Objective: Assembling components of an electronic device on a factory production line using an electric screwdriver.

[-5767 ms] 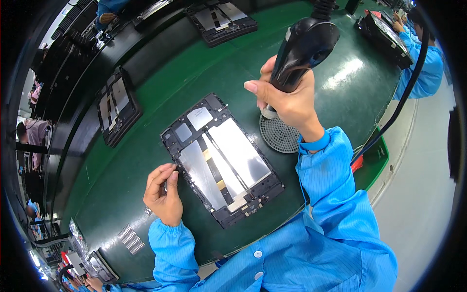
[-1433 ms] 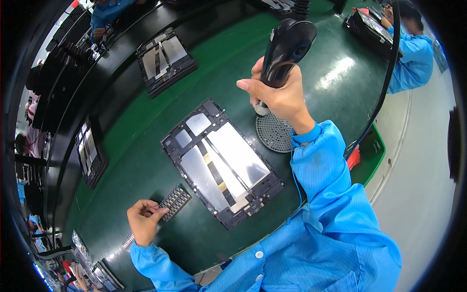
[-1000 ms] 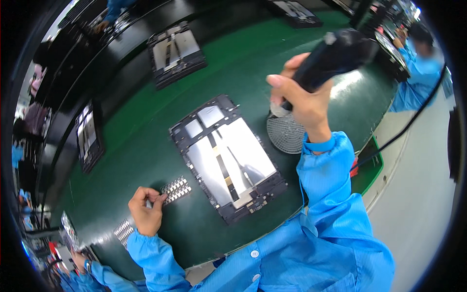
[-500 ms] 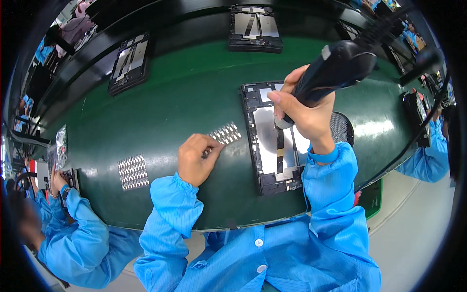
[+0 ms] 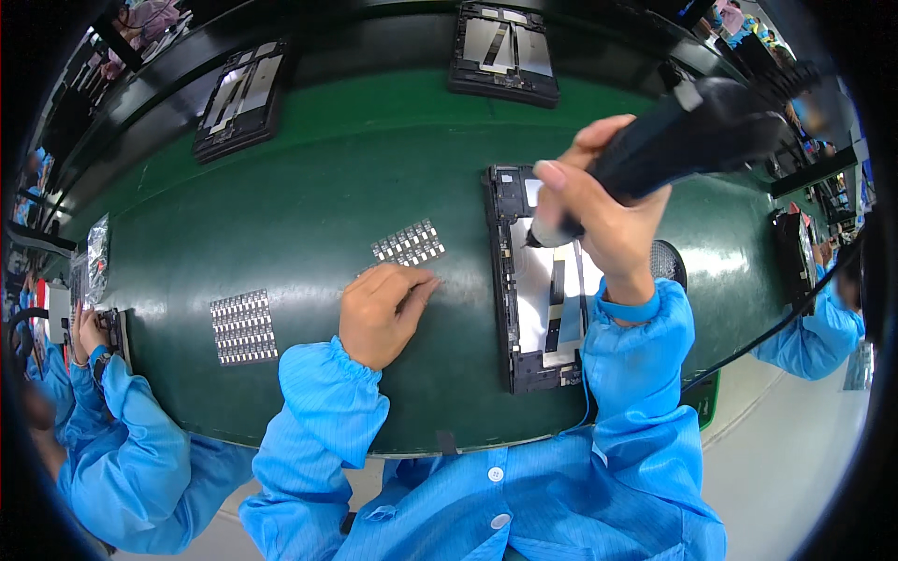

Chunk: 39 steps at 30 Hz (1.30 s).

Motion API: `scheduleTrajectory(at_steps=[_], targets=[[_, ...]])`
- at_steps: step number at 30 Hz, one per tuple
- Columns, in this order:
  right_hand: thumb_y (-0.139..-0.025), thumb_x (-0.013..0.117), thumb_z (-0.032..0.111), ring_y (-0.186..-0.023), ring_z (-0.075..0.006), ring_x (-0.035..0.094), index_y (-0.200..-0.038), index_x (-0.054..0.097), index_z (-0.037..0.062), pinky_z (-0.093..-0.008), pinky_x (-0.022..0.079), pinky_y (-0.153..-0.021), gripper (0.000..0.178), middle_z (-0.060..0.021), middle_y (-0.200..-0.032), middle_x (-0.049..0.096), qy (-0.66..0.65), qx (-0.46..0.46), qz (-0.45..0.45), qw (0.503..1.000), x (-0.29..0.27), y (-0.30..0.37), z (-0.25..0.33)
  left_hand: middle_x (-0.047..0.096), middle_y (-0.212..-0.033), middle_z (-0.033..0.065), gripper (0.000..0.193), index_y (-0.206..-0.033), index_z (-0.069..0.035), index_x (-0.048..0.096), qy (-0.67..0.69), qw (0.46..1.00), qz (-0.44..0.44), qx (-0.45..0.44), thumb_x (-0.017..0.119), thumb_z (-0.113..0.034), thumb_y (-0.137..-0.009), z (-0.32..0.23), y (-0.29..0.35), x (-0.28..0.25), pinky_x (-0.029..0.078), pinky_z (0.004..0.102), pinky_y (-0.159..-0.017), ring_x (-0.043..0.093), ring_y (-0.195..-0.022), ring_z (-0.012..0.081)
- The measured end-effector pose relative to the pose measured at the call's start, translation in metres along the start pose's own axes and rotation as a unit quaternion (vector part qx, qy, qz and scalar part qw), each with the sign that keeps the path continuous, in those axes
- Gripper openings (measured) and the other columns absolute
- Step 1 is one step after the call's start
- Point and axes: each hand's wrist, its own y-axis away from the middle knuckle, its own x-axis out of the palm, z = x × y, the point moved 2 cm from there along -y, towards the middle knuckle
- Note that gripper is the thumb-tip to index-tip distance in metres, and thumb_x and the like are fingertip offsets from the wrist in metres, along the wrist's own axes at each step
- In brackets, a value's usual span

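Note:
My right hand (image 5: 613,215) grips a black electric screwdriver (image 5: 669,140), its body slanting up to the right. The pale nose and dark bit hang over the left part of an opened tablet-like device (image 5: 524,374), which has a black frame, silver plates and dark ribbon strips. Whether the bit touches it, I cannot tell. My left hand (image 5: 382,313) is closed on the green table, thumb and forefinger together. Anything in that pinch is too small to make out. Just beyond its knuckles lies a sheet of small black-and-white parts (image 5: 412,243), partly covered by the hand.
A second sheet of parts (image 5: 243,327) lies further left. Two similar opened devices (image 5: 505,56) (image 5: 238,103) stand along the back. A round dark container (image 5: 666,264) sits beyond my right wrist. Co-workers in blue sleeves (image 5: 140,458) sit at both sides; a cable (image 5: 776,318) runs at right.
The view has shifted a little. My left fingers have drawn back from the sheet, uncovering more of it. The screwdriver's tip has moved towards the device's left edge.

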Motion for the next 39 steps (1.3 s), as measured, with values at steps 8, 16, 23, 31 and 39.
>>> scheduleTrajectory(at_steps=[8, 16, 23, 31, 39], targets=[[-0.072, 0.075, -0.003, -0.047, -0.0102, 0.056, -0.092, 0.053, -0.0039, -0.0210, 0.043, -0.043, 0.030, -0.0063, -0.058, 0.060, 0.008, 0.019, 0.014, 1.000, 0.010, -0.011, -0.023, 0.063, -0.077, 0.0116, 0.013, -0.087, 0.001, 0.065, 0.043, 0.995, -0.039, -0.086, 0.070, 0.001, -0.075, 0.000, -0.001, -0.003, 0.048, 0.0266, -0.054, 0.061, -0.062, 0.0195], [-0.072, 0.075, -0.004, -0.047, -0.0103, 0.057, -0.091, 0.053, -0.0041, -0.0212, 0.043, -0.043, 0.029, -0.0063, -0.059, 0.060, 0.006, 0.020, 0.013, 1.000, 0.004, -0.015, -0.024, 0.063, -0.074, 0.0105, 0.010, -0.086, 0.001, 0.066, -0.012, 0.988, -0.083, -0.133, 0.069, 0.000, -0.076, -0.002, -0.008, -0.005, 0.044, 0.0257, -0.053, 0.056, -0.056, 0.0158], [-0.075, 0.069, -0.009, -0.049, -0.0144, 0.057, -0.094, 0.047, 0.0024, -0.0271, 0.048, -0.048, 0.031, -0.0091, -0.061, 0.057, 0.060, 0.024, 0.051, 0.997, 0.005, -0.012, -0.019, 0.065, -0.078, 0.0094, 0.008, -0.085, 0.000, 0.065, 0.001, 0.981, -0.120, -0.155, 0.069, -0.001, -0.078, -0.001, -0.009, -0.014, 0.047, 0.0254, -0.054, 0.062, -0.063, 0.0156], [-0.074, 0.068, -0.010, -0.050, -0.0128, 0.057, -0.092, 0.048, 0.0023, -0.0244, 0.048, -0.047, 0.030, -0.0071, -0.062, 0.058, 0.066, 0.022, 0.062, 0.996, 0.011, -0.007, -0.020, 0.065, -0.083, 0.0077, 0.013, -0.101, 0.004, 0.058, 0.179, 0.940, -0.122, -0.264, 0.056, 0.002, -0.088, 0.010, 0.000, -0.013, 0.049, 0.0217, -0.060, 0.061, -0.069, 0.0110], [-0.073, 0.072, -0.002, -0.049, -0.0082, 0.056, -0.089, 0.055, -0.0031, -0.0212, 0.042, -0.044, 0.023, -0.0034, -0.060, 0.059, 0.014, 0.038, 0.015, 0.999, 0.004, -0.010, -0.020, 0.065, -0.095, 0.0138, 0.017, -0.094, 0.005, 0.063, 0.103, 0.979, -0.091, -0.153, 0.049, 0.010, -0.086, 0.010, -0.004, -0.008, 0.052, 0.0249, -0.064, 0.066, -0.077, 0.0165]])
